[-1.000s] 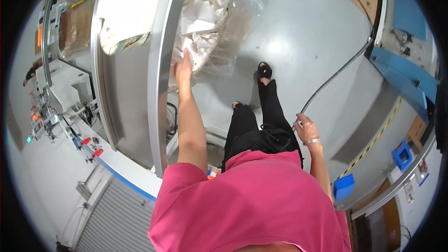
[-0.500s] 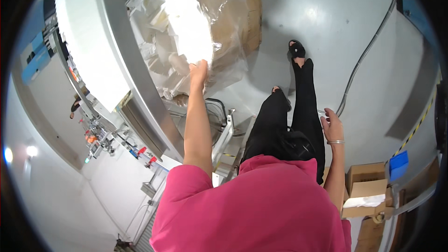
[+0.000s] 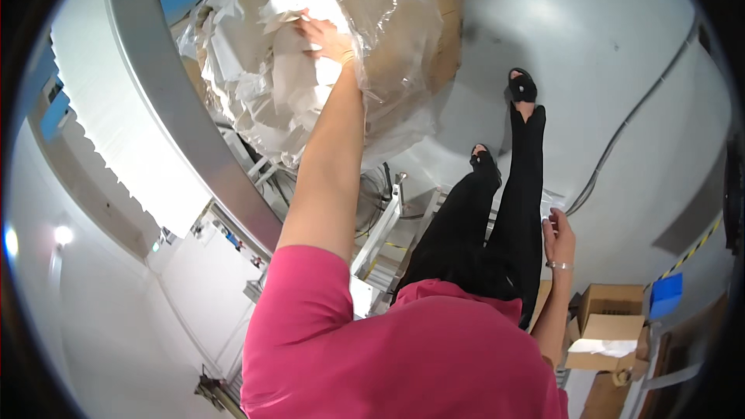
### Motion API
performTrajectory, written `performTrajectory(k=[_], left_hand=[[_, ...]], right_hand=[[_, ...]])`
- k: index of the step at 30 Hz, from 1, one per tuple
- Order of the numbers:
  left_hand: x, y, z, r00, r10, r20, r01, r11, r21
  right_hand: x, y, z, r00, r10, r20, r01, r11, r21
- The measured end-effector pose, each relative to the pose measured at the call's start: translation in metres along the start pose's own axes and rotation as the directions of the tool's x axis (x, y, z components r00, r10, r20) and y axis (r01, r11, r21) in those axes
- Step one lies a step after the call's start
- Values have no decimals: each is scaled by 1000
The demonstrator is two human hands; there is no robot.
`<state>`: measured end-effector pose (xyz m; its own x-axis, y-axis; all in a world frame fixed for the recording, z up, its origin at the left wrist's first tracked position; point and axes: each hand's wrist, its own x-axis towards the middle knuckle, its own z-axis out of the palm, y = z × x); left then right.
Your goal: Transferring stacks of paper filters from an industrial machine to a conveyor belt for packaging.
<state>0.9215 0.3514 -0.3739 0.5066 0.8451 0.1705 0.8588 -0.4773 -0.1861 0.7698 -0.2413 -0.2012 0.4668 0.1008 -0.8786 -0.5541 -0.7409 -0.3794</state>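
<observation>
My left hand (image 3: 330, 40) reaches into a large clear plastic bag (image 3: 392, 15) that lines a cardboard box. Its fingers are spread over loose white sheets (image 3: 295, 81) heaped inside, and nothing shows gripped in them. Glare washes out some of the sheets beside the fingers. Low beside my right leg, my right hand (image 3: 559, 239) has its fingers curled in a pinch. A small piece of clear plastic (image 3: 552, 200) pokes out at its fingertips; its full shape is hard to make out.
A long metal-edged machine (image 3: 159, 81) carrying a white pleated stack (image 3: 116, 136) runs along the left. The cardboard box (image 3: 444, 27) stands on the floor. A white metal frame (image 3: 378, 233) is near my legs. A dark cable (image 3: 632, 120) and an open carton (image 3: 613, 310) lie right.
My left hand has gone farther into the bag, and its fingers have spread from a closed grip at the bright white sheet. My right hand has dropped slightly nearer my body.
</observation>
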Motion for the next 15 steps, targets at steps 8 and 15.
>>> performTrajectory(k=[8,15], left_hand=[[-30,7,-80,945,34,327,59,961,-271],[-11,20,-155,836,164,524,127,871,-475]], right_hand=[[-3,1,-2,1000,20,-19,-18,995,97],[-8,19,-32,992,-84,-91,79,995,-55]])
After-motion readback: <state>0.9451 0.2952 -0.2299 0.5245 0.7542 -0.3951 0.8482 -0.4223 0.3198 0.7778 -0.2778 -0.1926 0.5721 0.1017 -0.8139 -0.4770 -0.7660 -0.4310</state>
